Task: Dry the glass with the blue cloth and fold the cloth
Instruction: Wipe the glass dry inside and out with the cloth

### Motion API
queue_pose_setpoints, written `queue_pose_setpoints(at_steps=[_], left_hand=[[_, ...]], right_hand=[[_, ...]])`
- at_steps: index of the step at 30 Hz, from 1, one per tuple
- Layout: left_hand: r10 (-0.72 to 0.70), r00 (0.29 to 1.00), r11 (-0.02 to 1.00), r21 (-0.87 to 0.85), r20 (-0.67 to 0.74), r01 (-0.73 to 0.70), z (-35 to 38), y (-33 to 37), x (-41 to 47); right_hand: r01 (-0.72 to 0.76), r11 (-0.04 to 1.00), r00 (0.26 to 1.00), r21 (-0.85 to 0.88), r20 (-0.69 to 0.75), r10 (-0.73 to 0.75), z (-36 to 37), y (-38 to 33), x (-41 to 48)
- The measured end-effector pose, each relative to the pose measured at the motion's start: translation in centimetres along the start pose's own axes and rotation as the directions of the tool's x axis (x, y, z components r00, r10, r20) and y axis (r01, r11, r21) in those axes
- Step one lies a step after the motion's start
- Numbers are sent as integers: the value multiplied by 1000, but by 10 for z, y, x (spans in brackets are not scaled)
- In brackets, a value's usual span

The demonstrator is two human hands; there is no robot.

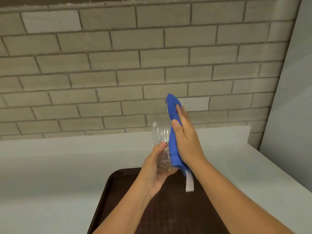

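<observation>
The clear glass (160, 132) is raised nearly upright, with the bunched blue cloth (173, 142) pressed along its right side.

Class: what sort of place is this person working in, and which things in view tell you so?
Probably a kitchen or canteen washing-up area: a pale counter runs along a grey brick-pattern tiled wall, and a dark brown serving tray lies on the counter beneath the glass.

Grey brick wall (118, 65), white counter (59, 157), dark tray (108, 191).
</observation>
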State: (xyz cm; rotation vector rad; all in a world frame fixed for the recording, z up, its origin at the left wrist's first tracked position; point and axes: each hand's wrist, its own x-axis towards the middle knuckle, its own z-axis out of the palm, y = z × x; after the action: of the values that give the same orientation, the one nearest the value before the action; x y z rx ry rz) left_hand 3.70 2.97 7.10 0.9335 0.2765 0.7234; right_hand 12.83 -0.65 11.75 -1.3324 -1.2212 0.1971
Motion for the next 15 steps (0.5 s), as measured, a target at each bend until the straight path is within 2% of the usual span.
queue_pose_setpoints(at_steps=[3, 7, 10, 12, 15], left_hand=[[-34, 999, 999, -30, -36, 33, -8, 5, 1], [-62, 998, 995, -73, 7, 62, -15, 7, -2], [-38, 998, 993, -111, 52, 44, -9, 11, 0], [-41, 996, 997, -61, 74, 46, -3, 15, 1], [-52, 995, 998, -25, 80, 54, -5, 18, 5]], right_hand=[[-36, 999, 996, 16, 82, 34, 12, 6, -47], [184, 955, 962, -232, 244, -126, 16, 9, -68], [335, 881, 933, -333, 250, -260, 7, 5, -30], [272, 921, 960, -280, 150, -238, 2, -3, -3], [48, 999, 999, 4, -7, -48, 2, -11, 11]])
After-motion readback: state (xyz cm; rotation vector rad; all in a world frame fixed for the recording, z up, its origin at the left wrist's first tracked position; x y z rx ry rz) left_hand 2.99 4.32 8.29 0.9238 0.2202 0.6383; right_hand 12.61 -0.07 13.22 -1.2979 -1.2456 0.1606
